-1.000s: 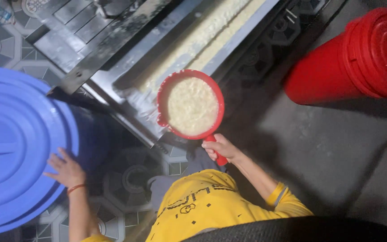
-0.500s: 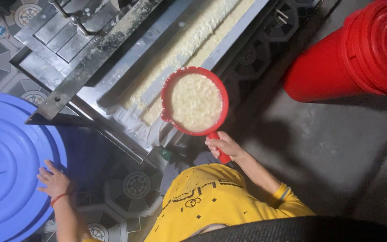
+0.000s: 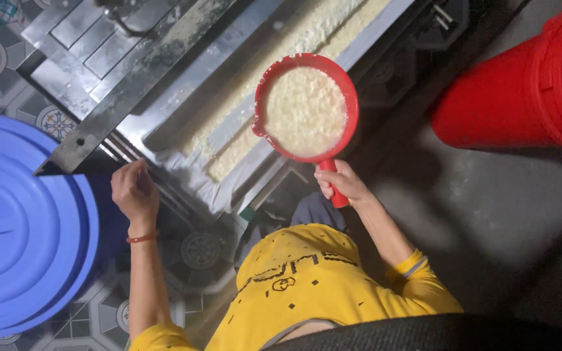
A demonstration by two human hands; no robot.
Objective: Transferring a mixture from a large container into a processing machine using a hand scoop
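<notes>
My right hand [image 3: 343,183] grips the handle of a red plastic scoop [image 3: 307,107] full of pale, lumpy curd. I hold the scoop over a long metal tray [image 3: 183,97] lined with white cloth [image 3: 193,175] and partly filled with the same pale curd [image 3: 323,26]. My left hand [image 3: 134,190], with a red band on the wrist, rests fingers curled at the near corner of the tray, beside the cloth's edge, holding nothing that I can see. I wear a yellow shirt.
A big blue barrel with its lid [image 3: 21,227] stands at the left. A red barrel [image 3: 521,91] lies at the upper right. Patterned floor tiles [image 3: 200,250] lie below, grey concrete floor [image 3: 489,214] to the right. A metal frame [image 3: 86,45] adjoins the tray.
My left hand has left the blue lid and moved right to the tray's corner. The scoop has stayed over the tray, and the view has shifted.
</notes>
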